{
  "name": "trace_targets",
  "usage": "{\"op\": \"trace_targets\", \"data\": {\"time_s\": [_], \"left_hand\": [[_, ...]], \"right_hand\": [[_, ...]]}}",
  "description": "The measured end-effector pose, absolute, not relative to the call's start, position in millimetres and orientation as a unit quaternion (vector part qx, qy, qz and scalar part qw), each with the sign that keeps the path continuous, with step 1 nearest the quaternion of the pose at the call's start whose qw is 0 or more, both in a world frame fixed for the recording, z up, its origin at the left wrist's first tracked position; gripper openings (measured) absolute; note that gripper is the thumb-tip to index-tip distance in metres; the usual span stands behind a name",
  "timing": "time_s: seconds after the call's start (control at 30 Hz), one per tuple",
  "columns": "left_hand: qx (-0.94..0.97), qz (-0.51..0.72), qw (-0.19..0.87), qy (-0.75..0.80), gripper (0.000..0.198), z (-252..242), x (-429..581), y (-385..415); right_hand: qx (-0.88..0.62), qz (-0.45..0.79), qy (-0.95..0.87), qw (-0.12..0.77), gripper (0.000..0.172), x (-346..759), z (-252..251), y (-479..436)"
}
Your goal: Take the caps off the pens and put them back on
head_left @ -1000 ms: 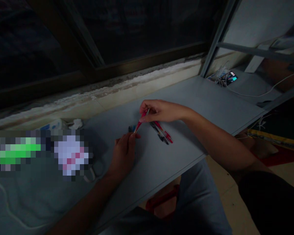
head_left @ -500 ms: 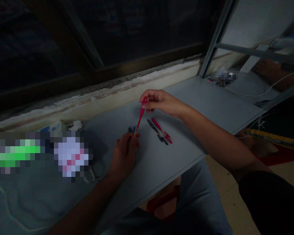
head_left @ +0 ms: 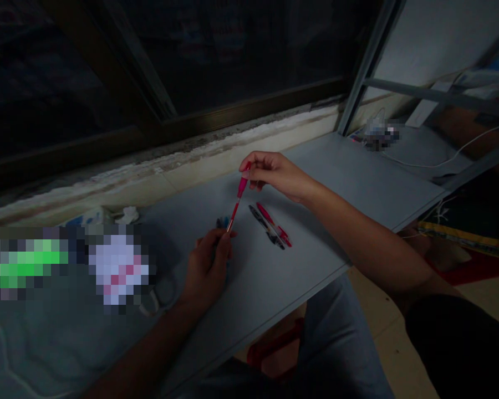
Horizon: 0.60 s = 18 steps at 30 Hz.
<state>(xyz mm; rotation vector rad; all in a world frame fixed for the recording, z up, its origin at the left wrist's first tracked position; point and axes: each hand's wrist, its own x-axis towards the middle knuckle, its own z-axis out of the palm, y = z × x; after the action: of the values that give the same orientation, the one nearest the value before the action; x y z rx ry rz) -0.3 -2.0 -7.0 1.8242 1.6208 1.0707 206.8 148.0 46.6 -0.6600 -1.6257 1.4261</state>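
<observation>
Between the fingers of my right hand (head_left: 268, 170) is a red pen grip (head_left: 243, 184), tilted, its upper end pinched by thumb and forefinger. From its lower end runs a thin pen refill (head_left: 233, 215) with red ink, down to my left hand (head_left: 210, 257). That hand is closed on the refill's lower part, which the fingers hide. On the table to the right of the refill, a black pen (head_left: 266, 226) and a red pen piece (head_left: 274, 223) with a clear section lie side by side. Something blue (head_left: 222, 222), partly covered, shows behind my left fingers.
The grey table (head_left: 316, 221) runs along a window ledge (head_left: 216, 149). At left, cloth, a white cable (head_left: 8, 354) and blurred-out items lie on it. A metal frame post (head_left: 360, 83) stands at right, with another person's arm (head_left: 461, 130) beyond it.
My left hand has shifted slightly down and left with the refill, and more of the refill shows below the red grip. My right hand has barely moved.
</observation>
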Motion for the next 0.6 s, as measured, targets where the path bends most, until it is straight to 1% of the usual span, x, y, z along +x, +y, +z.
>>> {"op": "trace_targets", "data": {"time_s": [0.17, 0.4, 0.6], "left_hand": [[0.654, 0.411, 0.259, 0.580, 0.035, -8.0, 0.4, -3.7], [0.651, 0.410, 0.262, 0.582, 0.040, -10.8, -1.2, -5.9], [0.651, 0.419, 0.280, 0.567, 0.038, -10.3, -0.6, -5.6]], "right_hand": [[-0.262, 0.569, -0.658, 0.418, 0.014, 205.3, 46.6, 146.1], [-0.268, 0.562, -0.643, 0.446, 0.015, 205.7, 47.5, 144.7], [-0.274, 0.556, -0.646, 0.446, 0.018, 206.2, 47.8, 145.6]]}}
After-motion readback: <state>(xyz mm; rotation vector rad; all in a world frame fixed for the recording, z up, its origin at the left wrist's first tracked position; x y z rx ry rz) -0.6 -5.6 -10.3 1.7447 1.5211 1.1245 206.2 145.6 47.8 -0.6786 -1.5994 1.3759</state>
